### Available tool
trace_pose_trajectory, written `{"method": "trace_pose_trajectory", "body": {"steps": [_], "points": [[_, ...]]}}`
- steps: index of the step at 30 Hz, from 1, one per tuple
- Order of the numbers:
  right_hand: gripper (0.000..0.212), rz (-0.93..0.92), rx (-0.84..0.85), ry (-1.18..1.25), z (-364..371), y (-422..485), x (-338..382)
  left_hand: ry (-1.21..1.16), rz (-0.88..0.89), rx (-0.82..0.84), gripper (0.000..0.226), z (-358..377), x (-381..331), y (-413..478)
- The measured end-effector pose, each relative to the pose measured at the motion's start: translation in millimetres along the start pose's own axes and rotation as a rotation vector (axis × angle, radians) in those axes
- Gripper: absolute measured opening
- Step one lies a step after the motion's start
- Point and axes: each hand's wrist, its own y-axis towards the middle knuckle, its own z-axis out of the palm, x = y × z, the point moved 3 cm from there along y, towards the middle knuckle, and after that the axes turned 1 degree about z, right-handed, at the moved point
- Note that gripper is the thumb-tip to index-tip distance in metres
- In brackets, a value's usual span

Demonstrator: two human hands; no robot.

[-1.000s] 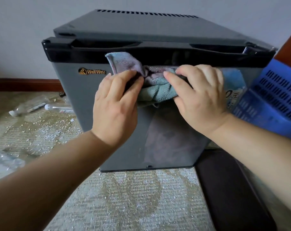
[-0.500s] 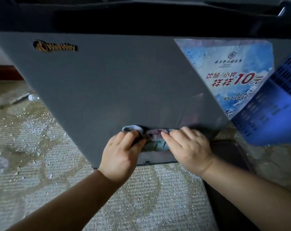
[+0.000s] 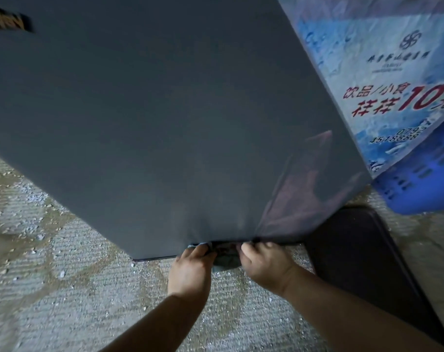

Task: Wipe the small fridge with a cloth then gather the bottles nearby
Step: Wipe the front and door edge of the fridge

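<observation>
Cloth pressed low on the small fridge (image 3: 165, 110)

Our left hand (image 3: 190, 269) and right hand (image 3: 265, 266) curl their fingers round the bunched cloth (image 3: 226, 260) at the grey door's bottom edge, 6 o'clock. Gritty patterned carpet (image 3: 63, 275) spreads toward 8 o'clock; a blue crate (image 3: 424, 184) and a dark mat (image 3: 363, 262) sit near 4 o'clock.

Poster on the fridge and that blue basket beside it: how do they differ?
The poster is a flat sheet stuck to the fridge front; the basket is a moulded thing beside the fridge. The poster carries red and dark print; the basket shows only rows of slots. The poster is pale, icy blue; the basket a deeper blue. Both are blue.
</observation>
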Motion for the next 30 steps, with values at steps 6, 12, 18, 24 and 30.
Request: {"method": "trace_pose_trajectory", "body": {"steps": [6,12,18,24,30], "points": [[0.03,0.085,0.032,0.007,9.5,3.3,9.3,0.067,-0.18,0.068,0.039,13.8,-3.1,0.5],[0.017,0.018,0.114,-0.009,-22.9,12.1,-3.1,0.008,-0.143,0.0,0.025,-11.2,-6.7,5.2],[0.025,0.117,-0.228,0.025,-114.6,32.8,-45.7,-0.037,0.167,-0.344,0.025,-99.6,-33.6,6.3],[0.033,0.207,-0.546,-0.053,-241.2,62.0,-98.3,0.071,0.374,-0.704,0.025,-252.7,-87.8,18.6],[0.031,0.259,-0.709,-0.123,-332.0,82.7,-143.1,0.061,0.474,-0.856,0.024,-332.5,-125.7,31.4]]}}
